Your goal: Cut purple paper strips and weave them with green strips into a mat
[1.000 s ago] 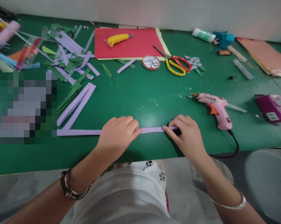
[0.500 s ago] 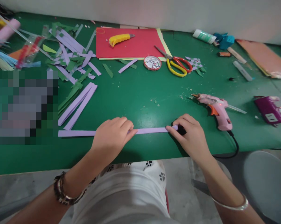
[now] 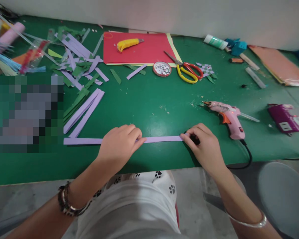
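Observation:
A long purple paper strip (image 3: pixel 161 139) lies lengthwise near the front edge of the green table. My left hand (image 3: pixel 121 142) is closed over its middle, thumb and fingers gripping it. At the strip's right end, my right hand (image 3: pixel 201 142) pinches the paper between thumb and fingertips; the very tip is partly hidden by the fingers. Just above the strip's left part lie folded purple strips (image 3: pixel 86 111) and green paper strips (image 3: pixel 76 103). Right of my right hand is a pink hot glue gun (image 3: pixel 230 116) on its side.
Purple and green paper scraps (image 3: pixel 77 59) are heaped at the back left. A yellow utility knife (image 3: pixel 128 43) rests on red paper (image 3: pixel 149 54). Scissors (image 3: pixel 186 71) lie beside a round dish of small bits (image 3: pixel 161 69). At right are a purple box (image 3: pixel 286 118) and the glue gun's cord (image 3: pixel 250 156).
My right hand has slid slightly right along the strip's end, and less of the tip shows past the thumb. My left hand stays in place. The view has shifted slightly.

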Demonstrator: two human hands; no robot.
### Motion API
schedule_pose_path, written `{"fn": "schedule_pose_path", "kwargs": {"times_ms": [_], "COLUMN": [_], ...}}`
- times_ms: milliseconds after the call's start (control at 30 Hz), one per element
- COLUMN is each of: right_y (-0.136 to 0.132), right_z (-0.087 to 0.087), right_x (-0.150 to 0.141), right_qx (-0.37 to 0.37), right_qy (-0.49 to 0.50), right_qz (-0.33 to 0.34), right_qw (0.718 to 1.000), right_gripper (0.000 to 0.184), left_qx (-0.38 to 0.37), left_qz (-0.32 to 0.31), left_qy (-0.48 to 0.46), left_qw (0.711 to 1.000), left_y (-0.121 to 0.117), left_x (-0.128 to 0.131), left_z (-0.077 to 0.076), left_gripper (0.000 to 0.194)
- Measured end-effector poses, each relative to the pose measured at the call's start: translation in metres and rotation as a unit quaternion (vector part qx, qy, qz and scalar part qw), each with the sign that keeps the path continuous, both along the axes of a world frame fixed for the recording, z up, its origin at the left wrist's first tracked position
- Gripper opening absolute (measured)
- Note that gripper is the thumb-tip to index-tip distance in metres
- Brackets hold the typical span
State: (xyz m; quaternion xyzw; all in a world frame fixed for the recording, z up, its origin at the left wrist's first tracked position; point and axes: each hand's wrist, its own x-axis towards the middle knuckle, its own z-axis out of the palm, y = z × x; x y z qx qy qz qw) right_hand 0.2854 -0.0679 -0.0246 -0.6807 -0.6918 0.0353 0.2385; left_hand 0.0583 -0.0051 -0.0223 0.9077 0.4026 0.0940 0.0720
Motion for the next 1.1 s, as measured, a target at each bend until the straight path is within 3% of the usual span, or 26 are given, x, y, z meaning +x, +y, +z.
{"fn": "schedule_pose_path", "kwargs": {"times_ms": [167,267,333,433,533,867,1100], "right_y": [-0.004,-0.008,-0.01,-0.013,-0.016,-0.018,-0.011], "right_z": [-0.001,0.002,0.003,0.003,-0.001,-0.002,0.005], "right_x": [-0.007,-0.021,-0.035,-0.052,-0.061,-0.061,-0.07], "right_qx": [0.028,0.079,0.08,0.008,-0.044,-0.066,-0.065], "right_qy": [-0.084,-0.184,-0.219,-0.221,-0.219,-0.217,-0.136], "right_qz": [-0.044,-0.059,0.001,0.155,0.219,0.202,0.166], "right_qw": [0.995,0.978,0.973,0.963,0.95,0.953,0.975], "right_gripper": [0.009,0.019,0.029,0.041,0.057,0.06,0.045], "left_qx": [-0.003,-0.007,-0.001,0.014,0.027,0.021,-0.018], "left_qz": [0.005,0.005,0.003,-0.002,-0.007,-0.054,-0.013], "left_qy": [0.006,0.011,0.012,0.009,0.002,-0.036,-0.008], "left_qw": [1.0,1.0,1.0,1.0,1.0,0.998,1.0], "left_y": [0.0,0.0,0.0,-0.001,0.0,0.007,0.007], "left_x": [0.001,0.001,0.001,0.002,0.002,-0.029,-0.028], "left_z": [-0.001,0.0,0.0,0.0,-0.001,-0.002,0.002], "left_gripper": [0.031,0.029,0.029,0.028,0.027,0.032,0.032]}}
